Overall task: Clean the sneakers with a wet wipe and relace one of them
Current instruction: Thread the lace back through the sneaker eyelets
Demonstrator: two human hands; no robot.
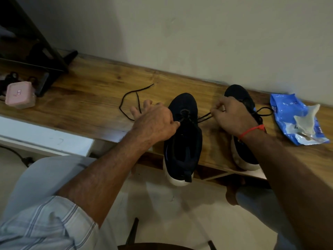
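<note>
Your left hand point(153, 121) lies against the near sneaker, thumb pressed at the lace eyelets while the other fingers spread almost straight toward ten o'clock; whether it pinches the cord there I cannot tell. Your right hand point(232, 115), a thin red thread bracelet point(252, 131) round its wrist, pinches the thin black woven shoelace point(205, 117) between curled fingertips and draws it taut toward three o'clock from the shoe's throat.

That dark navy knit sneaker with a thick white rubber sole point(182, 139) sits between your hands, toe at twelve o'clock, heel hanging over the edge of the glossy, grained wooden shelf point(86, 98). The matching second sneaker point(241, 98) stands just beside it at three o'clock, partly hidden by your right wrist, its lace looped out to the right.

The lace's free end point(129, 98) curls loosely on the wood at ten o'clock from your left hand. A crinkled blue plastic wet-wipe pack point(286, 114), with a crumpled white wipe point(306, 120) on it, lies at three o'clock. A small pink rounded box point(19, 95) sits far at nine o'clock.
</note>
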